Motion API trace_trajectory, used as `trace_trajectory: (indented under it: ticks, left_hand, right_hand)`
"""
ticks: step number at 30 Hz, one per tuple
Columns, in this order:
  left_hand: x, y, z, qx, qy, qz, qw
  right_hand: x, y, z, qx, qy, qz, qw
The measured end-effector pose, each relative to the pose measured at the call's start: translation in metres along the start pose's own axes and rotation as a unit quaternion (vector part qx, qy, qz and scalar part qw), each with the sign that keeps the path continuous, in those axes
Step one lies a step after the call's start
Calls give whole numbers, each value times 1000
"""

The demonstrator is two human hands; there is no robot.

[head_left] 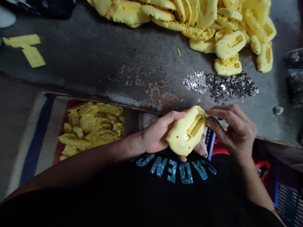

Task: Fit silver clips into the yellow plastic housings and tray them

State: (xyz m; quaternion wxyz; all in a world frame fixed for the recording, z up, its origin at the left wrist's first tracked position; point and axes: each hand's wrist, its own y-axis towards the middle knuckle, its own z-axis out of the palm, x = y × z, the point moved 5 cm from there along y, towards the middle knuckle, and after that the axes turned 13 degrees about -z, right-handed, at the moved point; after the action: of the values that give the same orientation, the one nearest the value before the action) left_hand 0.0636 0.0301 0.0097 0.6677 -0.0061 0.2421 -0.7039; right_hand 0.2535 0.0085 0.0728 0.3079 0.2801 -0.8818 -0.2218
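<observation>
A pale yellow plastic shell [181,136] is held in front of my chest, tilted, with its outer face up. It has a long rectangular battery recess, a cluster of small speaker holes and a few larger holes. My left hand [157,131] is wrapped round it from the left, thumb on the upper edge and fingers underneath. At the recess's upper right end, my right hand [234,129] pinches with thumb and forefinger against the shell's edge; anything between those fingertips is too small to make out. Just beyond lies a heap of small shiny metal contact pieces [220,86] on the grey worktable [94,60].
Many similar yellow shells [201,17] are piled at the table's back. Yellow strips [33,52] lie at left. Below the table edge, a red container [62,142] holds more yellow parts. Dark plastic bags [295,82] and a small whitish lump [278,110] are at right.
</observation>
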Motion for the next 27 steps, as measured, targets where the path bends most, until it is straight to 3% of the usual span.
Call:
trace_trajectory:
  ticks: [3, 5, 7, 13, 16, 20, 24, 27]
  left_hand:
    - [0, -2, -2, -105, 65, 35, 992]
    - [-2, -9, -5, -216, 149, 84, 961]
    - [-4, -17, -3, -285, 244, 131, 918]
    - [-14, -37, 13, -313, 471, 239, 789]
    - [-19, -42, 21, -304, 537, 260, 743]
    - [-22, -43, 30, -297, 567, 255, 725]
    - [-20, -38, 27, -332, 551, 202, 739]
    - [-16, -36, 18, -359, 518, 141, 763]
  right_hand:
    - [-14, 4, 4, 48, 111, 68, 990]
    - [-18, 7, 7, 84, 152, 88, 981]
    - [-17, 10, 10, 93, 160, 99, 978]
    - [-1, 1, 14, 7, 111, 64, 992]
    - [1, -9, 15, -31, 83, 53, 995]
    - [1, -21, 16, -59, 63, 57, 995]
    - [-2, -29, 21, -70, 74, 77, 992]
    - [-10, -35, 32, -59, 169, 133, 975]
